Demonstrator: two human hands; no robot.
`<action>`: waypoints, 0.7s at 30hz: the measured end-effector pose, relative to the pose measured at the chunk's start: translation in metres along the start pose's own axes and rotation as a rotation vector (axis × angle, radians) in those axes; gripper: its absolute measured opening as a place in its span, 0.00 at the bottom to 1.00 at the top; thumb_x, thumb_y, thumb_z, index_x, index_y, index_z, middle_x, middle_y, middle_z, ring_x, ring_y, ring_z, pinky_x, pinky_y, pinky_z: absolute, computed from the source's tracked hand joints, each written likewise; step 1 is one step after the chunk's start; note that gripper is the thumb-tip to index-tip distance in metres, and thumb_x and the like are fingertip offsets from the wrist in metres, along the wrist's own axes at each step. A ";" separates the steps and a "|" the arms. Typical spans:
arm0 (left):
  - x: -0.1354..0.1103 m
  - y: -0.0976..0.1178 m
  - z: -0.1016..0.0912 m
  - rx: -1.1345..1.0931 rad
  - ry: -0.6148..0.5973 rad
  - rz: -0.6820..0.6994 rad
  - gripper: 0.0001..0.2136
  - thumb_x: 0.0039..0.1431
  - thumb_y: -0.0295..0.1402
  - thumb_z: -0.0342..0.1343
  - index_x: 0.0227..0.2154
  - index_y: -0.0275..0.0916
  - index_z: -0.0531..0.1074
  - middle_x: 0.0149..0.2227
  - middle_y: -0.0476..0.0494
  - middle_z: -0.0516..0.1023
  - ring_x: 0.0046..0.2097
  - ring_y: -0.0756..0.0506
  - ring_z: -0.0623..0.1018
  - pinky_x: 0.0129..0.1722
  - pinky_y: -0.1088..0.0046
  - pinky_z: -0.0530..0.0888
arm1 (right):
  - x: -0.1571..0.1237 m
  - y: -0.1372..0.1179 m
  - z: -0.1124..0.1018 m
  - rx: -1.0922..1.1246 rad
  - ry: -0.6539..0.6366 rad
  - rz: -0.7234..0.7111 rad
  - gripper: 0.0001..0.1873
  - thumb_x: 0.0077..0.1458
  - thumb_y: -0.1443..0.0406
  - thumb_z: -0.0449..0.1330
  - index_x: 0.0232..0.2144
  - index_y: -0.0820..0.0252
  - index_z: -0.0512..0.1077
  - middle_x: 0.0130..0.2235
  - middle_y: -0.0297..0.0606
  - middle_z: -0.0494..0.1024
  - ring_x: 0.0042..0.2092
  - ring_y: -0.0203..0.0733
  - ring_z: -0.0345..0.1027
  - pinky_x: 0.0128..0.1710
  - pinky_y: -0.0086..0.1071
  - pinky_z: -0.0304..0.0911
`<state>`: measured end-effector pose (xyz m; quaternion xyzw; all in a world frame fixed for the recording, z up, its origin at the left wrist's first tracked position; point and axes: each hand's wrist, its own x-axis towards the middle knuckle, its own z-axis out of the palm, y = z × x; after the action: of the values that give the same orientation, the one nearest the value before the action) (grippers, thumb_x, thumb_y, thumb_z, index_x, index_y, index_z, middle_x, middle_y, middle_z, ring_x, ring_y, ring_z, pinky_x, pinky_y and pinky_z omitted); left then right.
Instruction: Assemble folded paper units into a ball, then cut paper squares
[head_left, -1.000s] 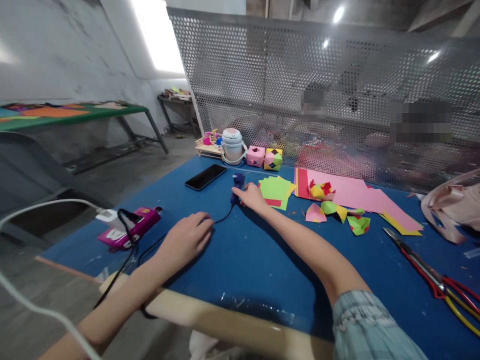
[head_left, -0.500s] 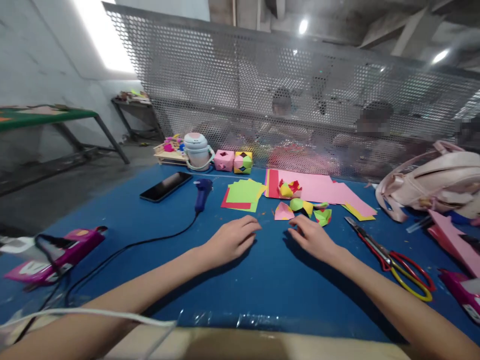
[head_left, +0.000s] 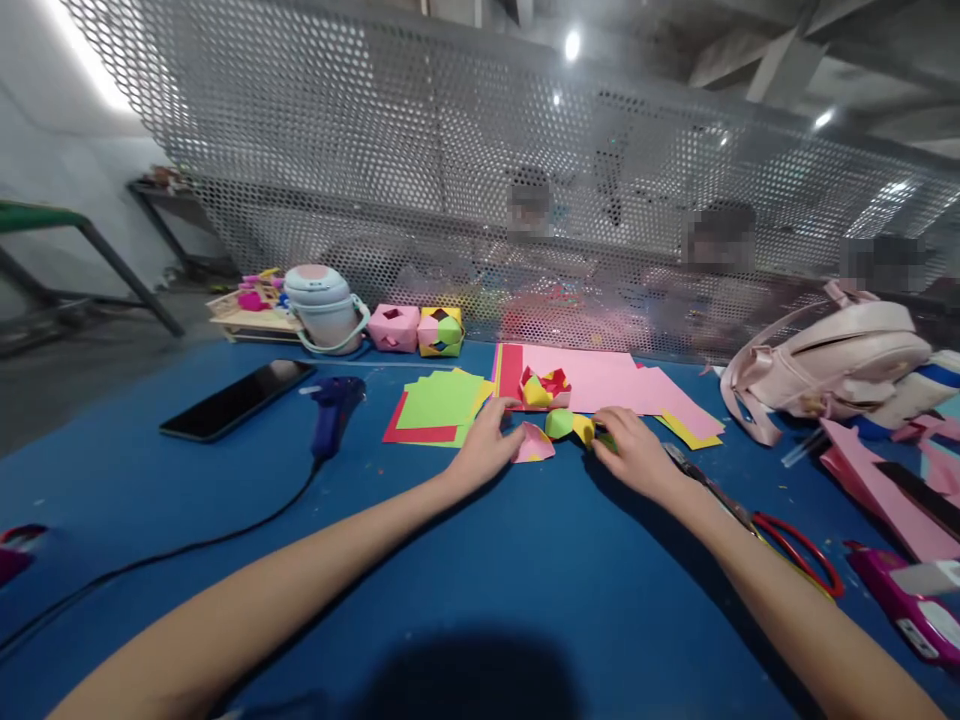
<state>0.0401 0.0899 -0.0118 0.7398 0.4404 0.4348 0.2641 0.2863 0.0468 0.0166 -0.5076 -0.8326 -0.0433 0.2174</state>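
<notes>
My left hand (head_left: 486, 447) lies on the blue table (head_left: 480, 580), fingertips touching a small pink folded paper piece (head_left: 535, 444). My right hand (head_left: 634, 451) rests just right of it, fingers curled over a green folded piece that is mostly hidden, beside a green and yellow folded piece (head_left: 568, 425). A red, yellow and pink paper ball part (head_left: 544, 387) sits just beyond. A stack of green, yellow and red paper squares (head_left: 435, 404) lies left of my left hand.
A blue glue gun (head_left: 331, 413) with a black cord and a black phone (head_left: 237, 398) lie at left. Pink sheets (head_left: 622, 384), scissors (head_left: 757, 518), a pink bag (head_left: 832, 358), paper cubes (head_left: 417, 329) and a white pot (head_left: 322, 307) stand along a perforated screen, with people behind.
Both hands moved forward from the bare table to the folded paper pieces. The view swung right, away from the pink device at the left edge.
</notes>
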 end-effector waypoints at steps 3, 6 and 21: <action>0.002 -0.007 0.002 0.016 -0.073 0.012 0.15 0.53 0.29 0.52 0.44 0.35 0.68 0.42 0.39 0.74 0.42 0.43 0.74 0.43 0.62 0.73 | 0.012 -0.004 0.010 -0.008 -0.084 -0.025 0.20 0.54 0.66 0.57 0.50 0.61 0.67 0.53 0.50 0.71 0.54 0.52 0.64 0.54 0.46 0.61; 0.001 -0.010 0.006 0.024 -0.143 0.045 0.15 0.49 0.26 0.53 0.42 0.36 0.70 0.40 0.41 0.75 0.40 0.43 0.75 0.42 0.64 0.73 | 0.020 -0.004 0.017 -0.011 -0.137 -0.011 0.23 0.54 0.66 0.57 0.53 0.62 0.66 0.56 0.51 0.70 0.56 0.52 0.63 0.55 0.46 0.60; -0.015 -0.004 -0.004 -0.238 -0.143 -0.025 0.04 0.53 0.27 0.50 0.28 0.41 0.59 0.37 0.45 0.74 0.38 0.46 0.77 0.38 0.68 0.73 | 0.018 -0.025 0.002 0.209 -0.143 0.244 0.16 0.57 0.61 0.56 0.47 0.58 0.70 0.43 0.42 0.79 0.42 0.45 0.74 0.41 0.37 0.68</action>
<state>0.0311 0.0785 -0.0188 0.7269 0.3747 0.4268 0.3861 0.2573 0.0499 0.0256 -0.5813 -0.7781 0.1065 0.2129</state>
